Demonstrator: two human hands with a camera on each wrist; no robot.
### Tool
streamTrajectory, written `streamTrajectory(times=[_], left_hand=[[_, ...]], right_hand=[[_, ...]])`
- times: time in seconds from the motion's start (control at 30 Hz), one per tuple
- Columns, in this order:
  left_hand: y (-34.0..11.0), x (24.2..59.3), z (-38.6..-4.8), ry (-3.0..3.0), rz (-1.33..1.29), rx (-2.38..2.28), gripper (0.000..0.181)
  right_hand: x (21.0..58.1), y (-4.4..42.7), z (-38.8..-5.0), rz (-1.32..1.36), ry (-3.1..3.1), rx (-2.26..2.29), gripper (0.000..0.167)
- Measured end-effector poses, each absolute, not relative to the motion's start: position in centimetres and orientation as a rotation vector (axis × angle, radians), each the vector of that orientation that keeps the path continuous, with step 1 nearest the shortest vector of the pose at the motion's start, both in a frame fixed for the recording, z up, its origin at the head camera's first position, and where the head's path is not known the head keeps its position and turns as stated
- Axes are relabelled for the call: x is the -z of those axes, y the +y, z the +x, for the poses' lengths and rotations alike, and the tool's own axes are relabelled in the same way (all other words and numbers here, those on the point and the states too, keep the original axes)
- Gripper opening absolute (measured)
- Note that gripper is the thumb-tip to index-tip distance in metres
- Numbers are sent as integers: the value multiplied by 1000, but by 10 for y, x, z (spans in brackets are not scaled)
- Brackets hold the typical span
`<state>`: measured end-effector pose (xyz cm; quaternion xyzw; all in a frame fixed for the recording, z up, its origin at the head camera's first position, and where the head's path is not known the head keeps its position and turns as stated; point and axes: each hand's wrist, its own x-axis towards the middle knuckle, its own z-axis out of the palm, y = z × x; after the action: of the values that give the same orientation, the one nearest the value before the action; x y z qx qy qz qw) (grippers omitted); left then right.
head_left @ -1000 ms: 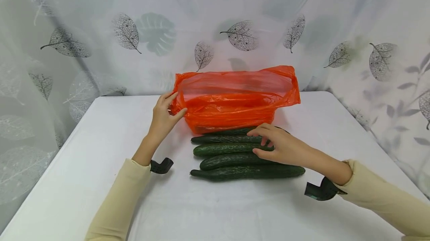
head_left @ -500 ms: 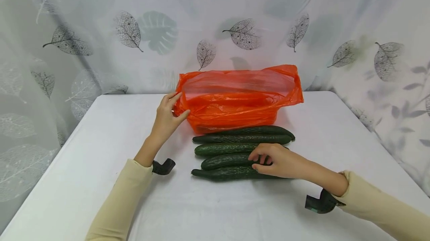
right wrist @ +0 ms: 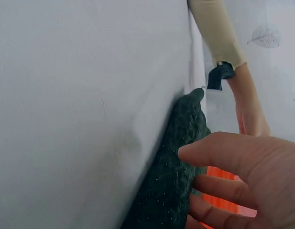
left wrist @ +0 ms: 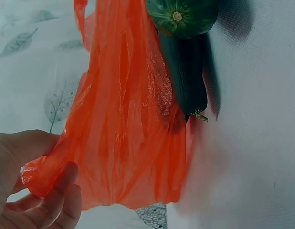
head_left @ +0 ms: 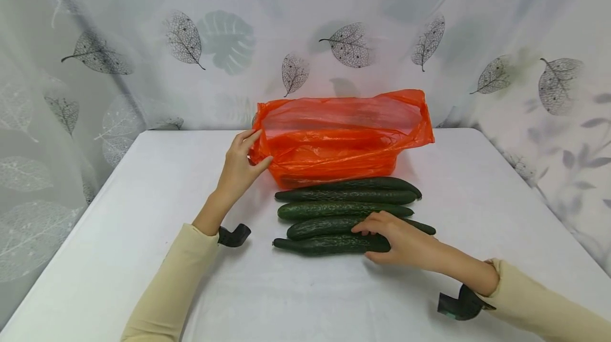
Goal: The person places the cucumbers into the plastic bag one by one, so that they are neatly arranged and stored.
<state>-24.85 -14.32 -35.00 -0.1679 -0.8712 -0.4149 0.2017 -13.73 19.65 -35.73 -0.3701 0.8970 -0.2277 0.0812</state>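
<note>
My left hand (head_left: 241,164) holds the left edge of an orange plastic bag (head_left: 334,164), its mouth spread wide; in the left wrist view the thumb and curled fingers are around a gathered corner of the film. My right hand (head_left: 398,241) is at the nearest cucumber (head_left: 320,245), fingers on its far side and thumb on the near side. In the right wrist view a gap shows between thumb and fingertips over this cucumber (right wrist: 162,191); whether they touch it I cannot tell. The cucumber's right end is hidden by the hand.
Several more cucumbers (head_left: 334,210) lie side by side between the nearest one and the bag, the farthest against the bag's front. All rest on a white-covered table (head_left: 296,299). A leaf-printed curtain (head_left: 305,24) hangs behind. Each wrist wears a black mount (head_left: 234,236).
My right hand has moved toward me, from over the farther cucumbers down to the nearest one. My left hand stays at the bag's edge. The view has shifted slightly.
</note>
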Motion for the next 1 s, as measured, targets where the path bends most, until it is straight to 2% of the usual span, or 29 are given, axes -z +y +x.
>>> streamTrajectory(times=[0.2,0.6,0.8,1.0], left_hand=[[-143,350,-249,-2439,-474,1158,61],[-143,350,-248,-2466,-448,1165,61],[-143,351,-249,-2464,-450,1153,60],[-141,353,-249,-2467,-469,1153,61]], right_hand=[[364,191,-131,-1144,2776,570,45],[370,188,-120,-1083,2704,705,39],[366,188,-119,-1017,2642,666,42],[374,191,-120,-1067,2685,676,43]])
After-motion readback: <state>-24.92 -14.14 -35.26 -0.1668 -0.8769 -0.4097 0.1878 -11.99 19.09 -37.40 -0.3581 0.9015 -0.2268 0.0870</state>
